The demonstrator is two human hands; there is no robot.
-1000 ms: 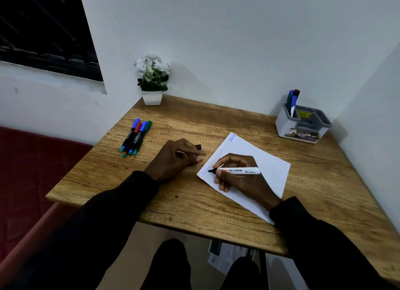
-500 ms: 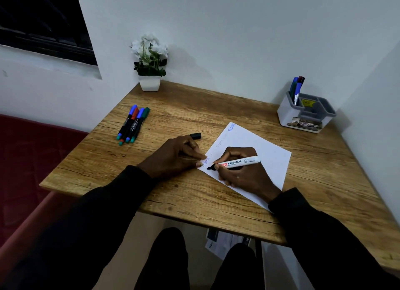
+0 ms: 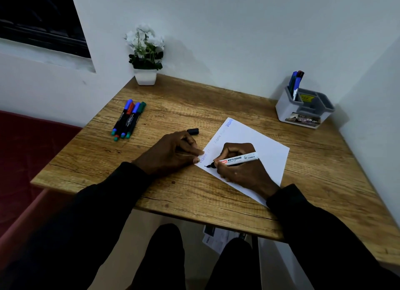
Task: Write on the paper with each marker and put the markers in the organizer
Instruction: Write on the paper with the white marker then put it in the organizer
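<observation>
Paper (image 3: 257, 146) lay white and tilted on the wooden table (image 3: 216, 108), near the table's front edge. On the paper, the right hand (image 3: 240, 168) had its fingers wrapped tight around a white board marker (image 3: 236, 159), and the black tip touched the paper by its near left corner. Just left of the paper, the left hand (image 3: 171, 155) lay curled, with its fingertips (image 3: 200, 153) pressing down the paper's left edge, beside some blue writing. A small black cap (image 3: 192, 131) sat on the table just behind that hand. Farther left of the paper, four markers (image 3: 128, 118) lay side by side. Far behind the paper on the right stood a grey organizer (image 3: 305, 110) with a few markers (image 3: 295, 84) standing up in its left slot. A white flower pot (image 3: 145, 76) stood at the table's far left corner.
</observation>
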